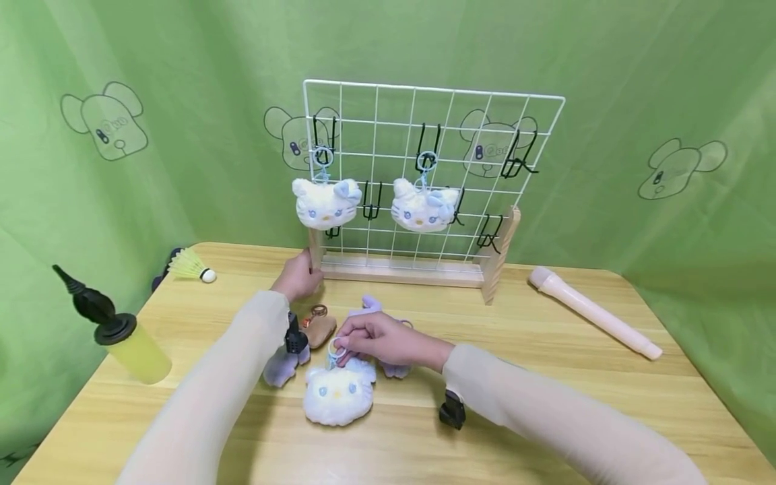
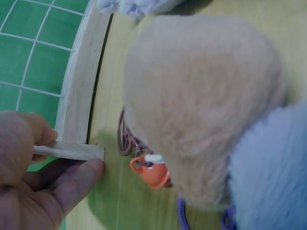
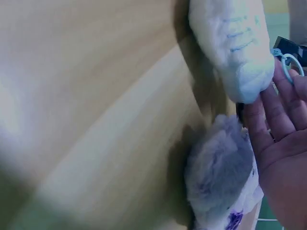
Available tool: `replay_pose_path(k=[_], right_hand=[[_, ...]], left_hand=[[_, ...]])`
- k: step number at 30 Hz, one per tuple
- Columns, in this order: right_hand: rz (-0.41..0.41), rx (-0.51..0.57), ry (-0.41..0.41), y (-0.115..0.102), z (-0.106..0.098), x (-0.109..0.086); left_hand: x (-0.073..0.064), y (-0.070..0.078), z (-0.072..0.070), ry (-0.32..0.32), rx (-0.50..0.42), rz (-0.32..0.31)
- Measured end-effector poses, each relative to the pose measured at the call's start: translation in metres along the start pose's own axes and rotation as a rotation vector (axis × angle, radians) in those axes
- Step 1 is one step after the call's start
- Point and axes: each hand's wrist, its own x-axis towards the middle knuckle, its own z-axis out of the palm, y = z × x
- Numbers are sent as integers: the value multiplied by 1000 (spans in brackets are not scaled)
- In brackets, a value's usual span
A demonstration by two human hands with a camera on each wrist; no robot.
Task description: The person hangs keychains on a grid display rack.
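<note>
My left hand [image 1: 298,275] grips the wooden end foot [image 2: 76,150] of a white wire display rack [image 1: 403,271], thumb and fingers on either side. My right hand [image 1: 382,337] pinches the light-blue ring [image 3: 286,64] of a white plush cat-head keychain [image 1: 338,399], which hangs just above or against the table; I cannot tell which. Two similar plush keychains, one on the left [image 1: 327,207] and one nearer the middle [image 1: 421,210], hang from hooks on the rack. Between my arms lie a brown plush keychain [image 1: 319,332] and several purple plush ones [image 1: 281,368], partly hidden by my hands.
Several black hooks [image 1: 514,162] stick out from the rack's grid. At left stand a yellow hand pump [image 1: 142,357] with a black nozzle and a shuttlecock [image 1: 190,266]. A pale pink stick [image 1: 594,313] lies at right. Green cloth [image 1: 636,101] surrounds the table.
</note>
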Motion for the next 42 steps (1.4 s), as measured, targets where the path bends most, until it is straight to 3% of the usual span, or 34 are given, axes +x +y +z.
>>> replay_pose_path(k=[6,12,17,27,37,42], right_hand=[[13,159,9,-4,-1,-10],[-5,166,15,-12,-8,-24],[-67,124,47,-23,-19,-36],[-163,80,266,-42,-54,-67],[-245,172,426,-51,-87,-100],[-272,255,549,-60,-103,-114]], left_hand=[[0,1,0,7,23,5],[-1,0,0,5,26,4],[-1,0,1,0,24,-10],[-1,1,1,-17,1,-22],[2,-1,2,-7,24,-8],[1,-1,3,-5,35,-5]])
